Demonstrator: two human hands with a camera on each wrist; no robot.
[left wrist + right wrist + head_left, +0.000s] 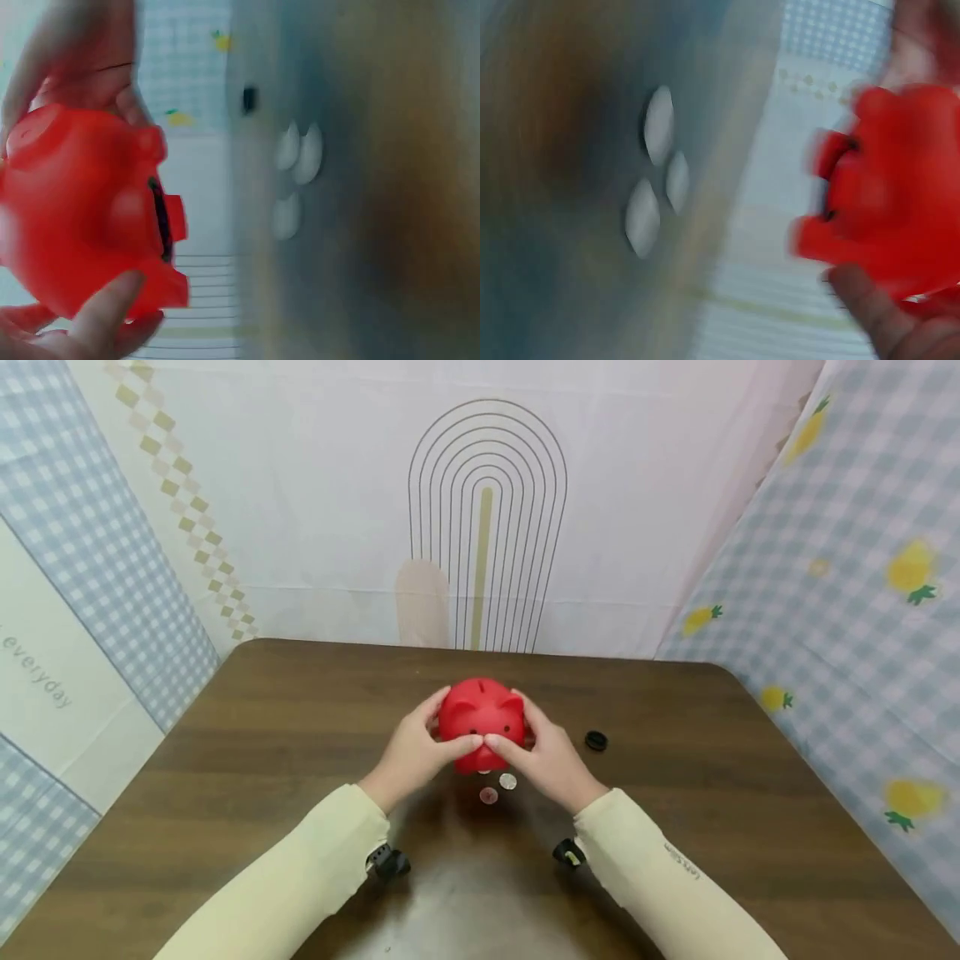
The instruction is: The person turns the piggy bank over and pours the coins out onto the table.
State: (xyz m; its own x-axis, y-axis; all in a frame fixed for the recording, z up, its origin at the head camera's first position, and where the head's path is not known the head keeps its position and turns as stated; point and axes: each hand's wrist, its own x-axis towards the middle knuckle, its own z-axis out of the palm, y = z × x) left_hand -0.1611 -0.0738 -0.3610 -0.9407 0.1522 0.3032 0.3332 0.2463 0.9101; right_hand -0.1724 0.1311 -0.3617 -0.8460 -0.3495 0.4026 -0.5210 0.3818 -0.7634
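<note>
Both hands hold a red piggy bank (472, 714) above the table, its coin slot up and its snout facing the person. My left hand (416, 747) grips it from the left and my right hand (547, 756) from the right, with the thumbs meeting over the snout. In the left wrist view, a dark round opening (160, 219) shows in the belly of the piggy bank (82, 210) between its stubby feet. Beneath it, three coins lie on the tabletop, among them a silver coin (507, 782) and a reddish-looking coin (488, 796).
A small black round plug (596, 741) lies on the brown wooden table (300, 727), right of the right hand. Printed cloth hangs behind the table (322, 510) and along both sides. Black wrist cameras hang below both cream sleeves (315, 852).
</note>
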